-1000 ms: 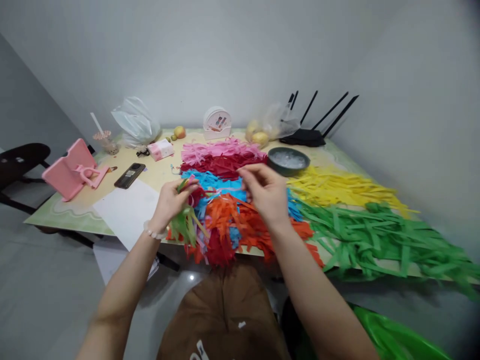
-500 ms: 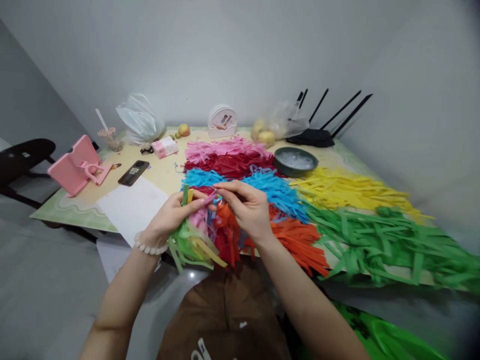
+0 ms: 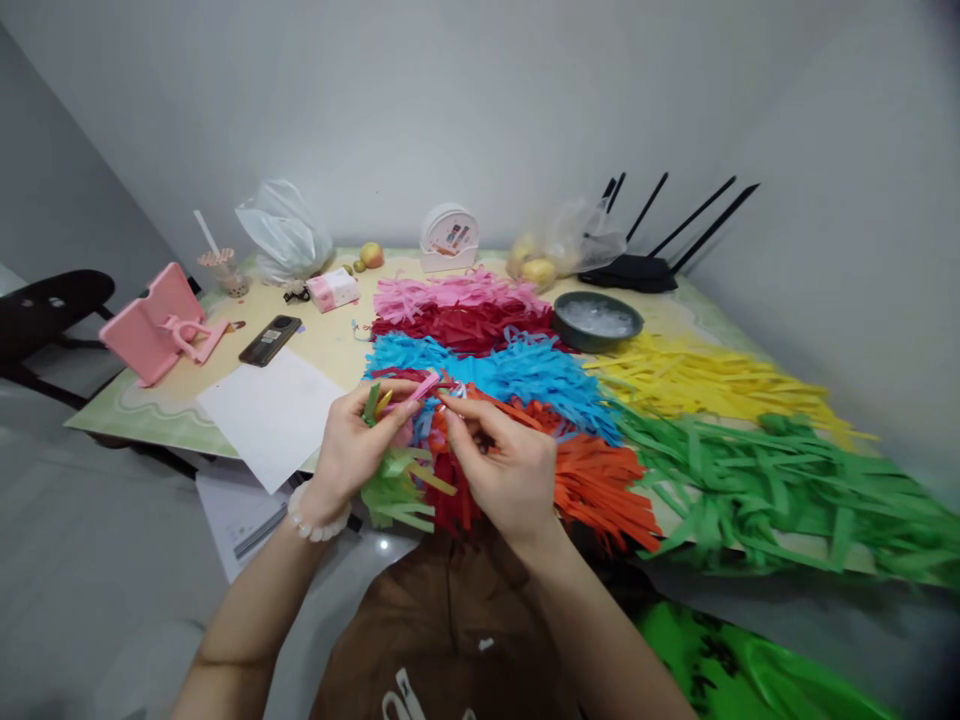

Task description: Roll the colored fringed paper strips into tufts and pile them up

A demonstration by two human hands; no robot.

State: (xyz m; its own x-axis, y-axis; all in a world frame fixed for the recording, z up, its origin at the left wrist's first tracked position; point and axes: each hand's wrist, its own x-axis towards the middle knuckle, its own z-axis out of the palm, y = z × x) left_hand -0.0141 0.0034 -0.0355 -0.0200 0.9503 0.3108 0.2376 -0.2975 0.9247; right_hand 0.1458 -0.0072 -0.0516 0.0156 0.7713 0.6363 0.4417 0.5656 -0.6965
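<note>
My left hand (image 3: 354, 444) is closed around a bundle of mixed paper strips (image 3: 401, 480), green, yellow, pink and red, whose ends hang over the table's near edge. My right hand (image 3: 504, 462) pinches the same bundle from the right, fingertips meeting the left hand's near a pink strip. Behind the hands lie piles of paper strips: orange (image 3: 600, 480), blue (image 3: 517, 370), dark red (image 3: 472, 325) and pink (image 3: 450, 293).
Yellow strips (image 3: 697, 375) and green strips (image 3: 765, 480) cover the table's right side. A dark bowl (image 3: 598, 321), white paper sheet (image 3: 270, 412), phone (image 3: 270, 339), pink stand (image 3: 154, 322), drink cup, plastic bags, fruit and a router sit farther back. A black chair stands at left.
My right hand came back from over the piles and joined the left hand on the bundle. Both hands drew closer to me, and the view shifted slightly.
</note>
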